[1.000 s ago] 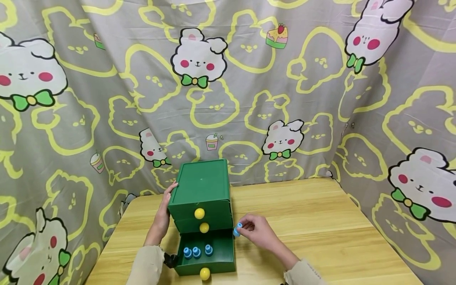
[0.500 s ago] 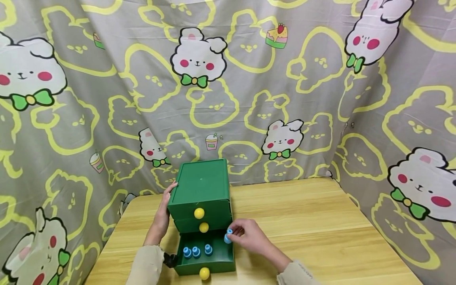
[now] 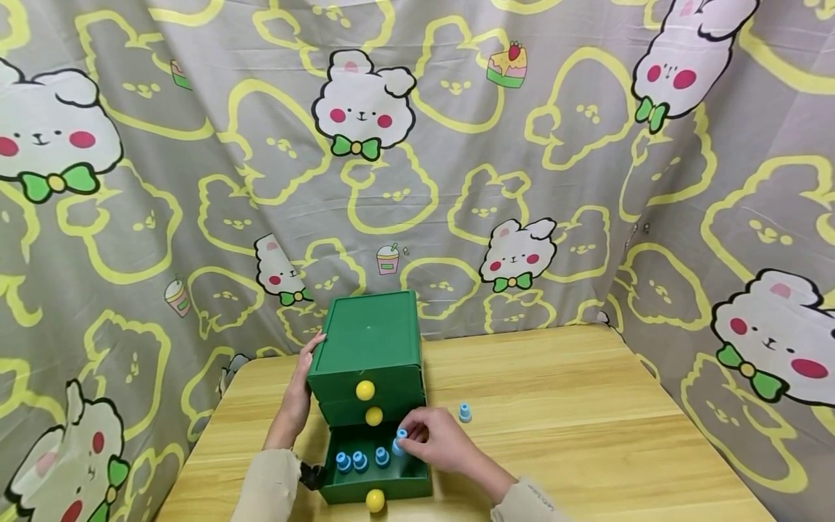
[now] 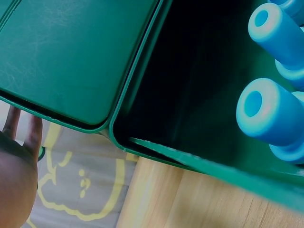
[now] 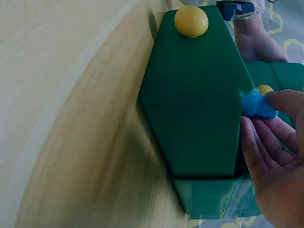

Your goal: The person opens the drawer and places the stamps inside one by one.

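Note:
A green drawer cabinet (image 3: 372,333) stands on the table with its bottom drawer (image 3: 346,494) pulled out. My left hand (image 3: 297,395) rests along the cabinet's left side, fingers extended against it. Between thumb and fingers, my right hand (image 3: 442,439) pinches a small blue stepped peg (image 3: 399,444) with a hollow top, over the drawer's right part. Left of it, three similar blue pegs (image 3: 360,462) stand upright in the drawer. In the right wrist view the held peg (image 5: 259,104) shows just past the drawer's edge.
Another blue peg (image 3: 464,412) stands on the wooden table (image 3: 554,435), right of the cabinet. Yellow round knobs (image 3: 375,500) stick out from the drawer fronts. A patterned curtain (image 3: 457,181) hangs behind the table and along both sides.
My right hand has moved left with the pinched peg, from beside the cabinet to over the open drawer, uncovering the peg on the table. My left hand has stayed in place.

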### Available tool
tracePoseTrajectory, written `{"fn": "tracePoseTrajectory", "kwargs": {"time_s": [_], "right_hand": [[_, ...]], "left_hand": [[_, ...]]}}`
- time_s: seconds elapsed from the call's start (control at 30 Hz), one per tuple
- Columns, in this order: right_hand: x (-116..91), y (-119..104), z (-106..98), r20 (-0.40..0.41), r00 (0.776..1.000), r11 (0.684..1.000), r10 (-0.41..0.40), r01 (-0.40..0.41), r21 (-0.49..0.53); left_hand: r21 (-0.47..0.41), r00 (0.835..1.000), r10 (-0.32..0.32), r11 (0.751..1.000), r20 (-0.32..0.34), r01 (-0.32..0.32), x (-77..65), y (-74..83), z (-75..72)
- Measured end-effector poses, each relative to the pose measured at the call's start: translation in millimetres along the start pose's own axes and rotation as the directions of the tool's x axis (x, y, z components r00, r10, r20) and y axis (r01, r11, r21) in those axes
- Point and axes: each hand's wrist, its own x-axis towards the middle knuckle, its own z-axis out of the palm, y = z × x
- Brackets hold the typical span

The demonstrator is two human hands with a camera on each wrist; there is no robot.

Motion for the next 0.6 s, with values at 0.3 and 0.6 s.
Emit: {"fn": "tracePoseTrajectory", "kwargs": {"time_s": [0.3,0.6], "right_hand": [[9.0,-6.4,11.0,0.044,0.999,0.999,-0.01,0.011,-0.033],[14.0,-7.2,21.3,0.058,0.998,0.998,0.013,-0.01,-0.055]], "left_hand": [[-0.002,1.0,-0.005,1.0,-0.012,0.005,0.0,-1.1,-1.7],[-0.016,1.0,0.002,1.0,-0.007,-0.002,0.9,-2.5,-0.1]]}}
